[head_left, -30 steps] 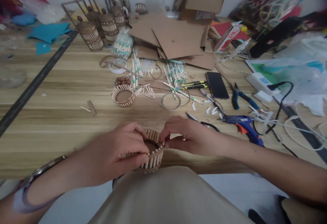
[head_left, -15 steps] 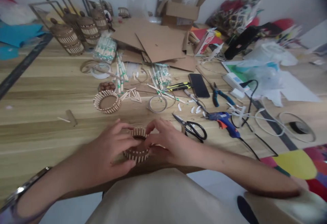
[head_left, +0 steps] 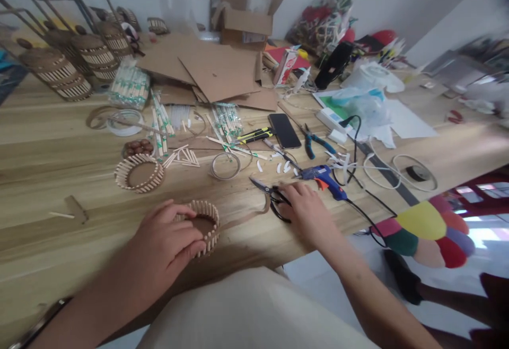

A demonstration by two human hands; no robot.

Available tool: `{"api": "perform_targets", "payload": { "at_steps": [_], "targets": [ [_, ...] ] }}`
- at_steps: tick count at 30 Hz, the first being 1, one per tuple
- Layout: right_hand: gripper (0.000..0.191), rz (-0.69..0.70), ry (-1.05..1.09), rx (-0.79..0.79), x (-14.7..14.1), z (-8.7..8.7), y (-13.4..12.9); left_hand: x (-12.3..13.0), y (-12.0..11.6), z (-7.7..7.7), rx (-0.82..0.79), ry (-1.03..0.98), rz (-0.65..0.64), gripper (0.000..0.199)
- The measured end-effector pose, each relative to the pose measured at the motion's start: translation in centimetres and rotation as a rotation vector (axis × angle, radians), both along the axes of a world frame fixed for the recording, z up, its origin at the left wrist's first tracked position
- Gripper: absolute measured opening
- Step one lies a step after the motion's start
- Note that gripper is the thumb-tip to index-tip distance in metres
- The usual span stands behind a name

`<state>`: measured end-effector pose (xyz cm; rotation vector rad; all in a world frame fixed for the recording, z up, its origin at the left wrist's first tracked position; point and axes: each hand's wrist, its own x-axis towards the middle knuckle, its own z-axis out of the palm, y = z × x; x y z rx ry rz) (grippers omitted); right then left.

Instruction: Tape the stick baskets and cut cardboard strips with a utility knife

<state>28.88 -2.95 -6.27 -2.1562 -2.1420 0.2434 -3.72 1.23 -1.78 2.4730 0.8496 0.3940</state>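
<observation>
Two bare hands worked apart over the bench (head_left: 35, 142), each with its own thing. The left hand (head_left: 169, 235) lay around the left part of a stick-sided ring (head_left: 213, 221), its fingers bent over the rim and its thumb at the near side, a narrow hold that seemed meant to keep the light piece from sliding. That ring stood upright just beyond the left thumb, its right wall left uncovered, and a thin brown strip (head_left: 242, 217) ran from beside it towards the right fingers, perhaps within easy reach of both hands. The right hand (head_left: 304, 208) was at the black handles of the scissors (head_left: 265, 188), its fingers lightly bent over them; whether they had closed there could not be told. The blades pointed away from the right palm, towards the left, which left the handles nearest that hand. Just beyond the right fingers lay the glue gun (head_left: 321, 177), on its side, its grip turned to the right, probably so that it could be picked up easily. Beyond the left fingers stood a second ring (head_left: 154, 180), with loose short sticks (head_left: 183, 158) just to its right, apparently kept together as a small stock, well clear of both hands.
</observation>
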Motion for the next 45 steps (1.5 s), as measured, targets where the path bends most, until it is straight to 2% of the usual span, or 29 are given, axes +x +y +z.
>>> {"api": "perform_targets", "payload": {
  "at_steps": [5, 10, 13, 16, 18, 21, 23, 26, 30, 36, 41, 45],
  "targets": [
    [0.028, -0.021, 0.003, -0.039, 2.1, -1.1, -0.3, -0.8, 0.9, 0.9, 0.046, 0.055, -0.033, 0.034],
    [0.029, -0.053, -0.039, -0.003, 4.2, -1.5, 0.0, -2.5, 1.1, 2.0, -0.013, 0.076, -0.003, 0.034],
    [0.028, -0.041, -0.053, 0.036, 4.8, -1.1, 0.4, -2.9, 0.9, 2.3, -0.050, 0.059, 0.035, 0.039],
    [0.028, 0.099, -0.012, 0.215, 2.8, 1.0, 1.0, -2.5, 0.8, 2.7, -0.127, 0.044, 0.041, 0.041],
    [0.027, 0.295, 0.140, 0.342, 0.0, 3.1, 1.4, -2.0, 0.8, 3.1, -0.187, 0.036, 0.034, 0.039],
    [0.018, 0.538, 0.398, 0.361, -4.7, 5.7, 1.9, -1.5, 0.7, 3.9, -0.254, 0.049, 0.021, 0.038],
    [0.016, 0.642, 0.474, 0.315, -7.1, 6.3, 2.3, -1.3, 0.6, 4.3, -0.271, 0.058, 0.018, 0.036],
    [0.014, 0.691, 0.516, 0.201, -8.7, 6.2, 2.7, -1.4, 0.3, 4.5, -0.268, 0.061, 0.029, 0.035],
    [0.006, 0.686, 0.583, 0.076, -8.6, 6.3, 2.8, -1.7, 0.2, 4.1, -0.245, 0.060, 0.049, 0.032],
    [0.014, 0.693, 0.602, 0.050, -8.1, 7.5, 2.6, -1.4, 0.1, 4.0, -0.224, 0.027, 0.035, 0.032],
    [0.022, 0.699, 0.634, -0.048, -8.2, 7.2, 3.1, -1.2, -0.1, 4.3, -0.218, 0.001, -0.040, 0.023],
    [0.018, 0.737, 0.630, -0.092, -8.3, 7.3, 3.4, -1.2, -0.1, 4.5, -0.209, 0.012, -0.084, 0.020]
  ]
}}
